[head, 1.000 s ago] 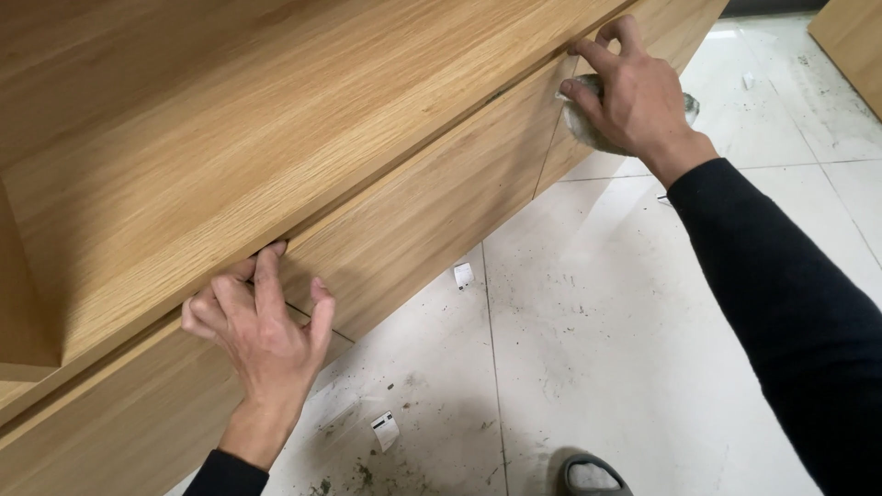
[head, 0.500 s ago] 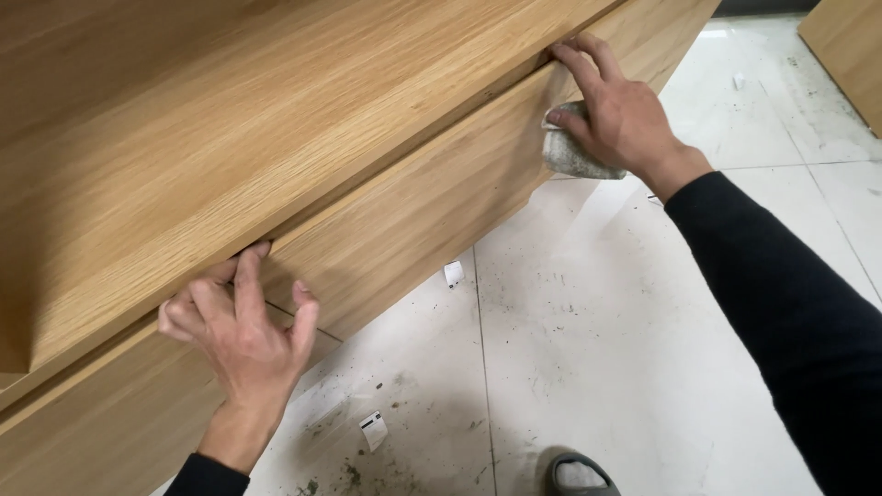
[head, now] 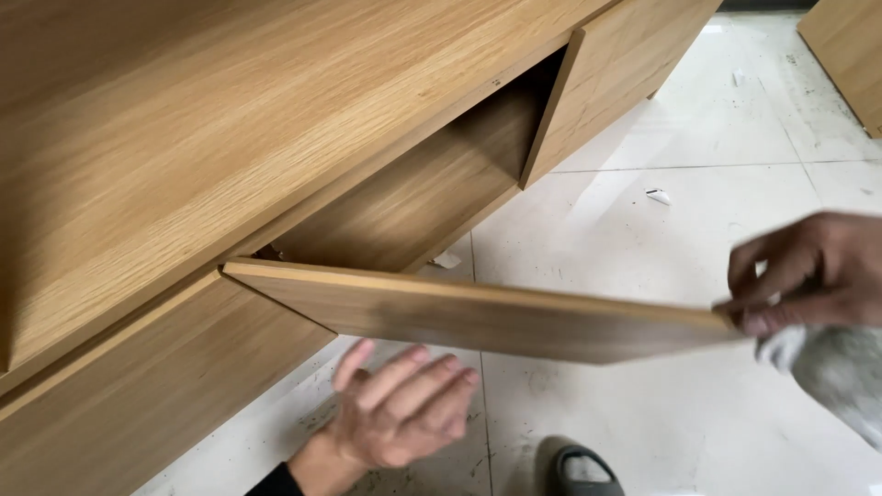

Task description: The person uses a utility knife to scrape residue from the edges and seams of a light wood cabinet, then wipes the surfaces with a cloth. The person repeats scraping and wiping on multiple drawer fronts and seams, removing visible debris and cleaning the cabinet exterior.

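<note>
Showing a wooden cabinet (head: 184, 138) filling the upper left of the frame, oak-coloured, grain running diagonally. Hanging open at centre frame: a flap door (head: 478, 317), swung out from the cabinet and lying almost flat, its near edge stretching from centre left toward the right edge. Revealing behind it an open compartment (head: 432, 184), its inside the same wood, shadowed toward the back. Sitting just right of the compartment, toward the upper middle: a shut neighbouring door (head: 625, 64).

Gripping the door's right end at the right edge of the frame: the right hand (head: 813, 271), fingers curled over the top edge, pinching the panel. Also trapping a grey-white cloth (head: 831, 367) under the palm, the cloth drooping toward the lower right corner, blurred.

Hovering below the door at lower centre: the left hand (head: 400, 409), palm turned up, fingers held loosely together and slightly bent, holding nothing, touching nothing as far as can be told; somewhat blurred. Showing a dark sleeve cuff at its wrist.

Lying under everything: a pale tiled floor (head: 698, 184), scuffed and speckled with dirt, a few small white scraps scattered near the compartment and toward the upper right. Peeking in at bottom centre: the toe of a dark shoe (head: 579, 468). Cutting into the upper right corner: another wooden panel (head: 850, 46).
</note>
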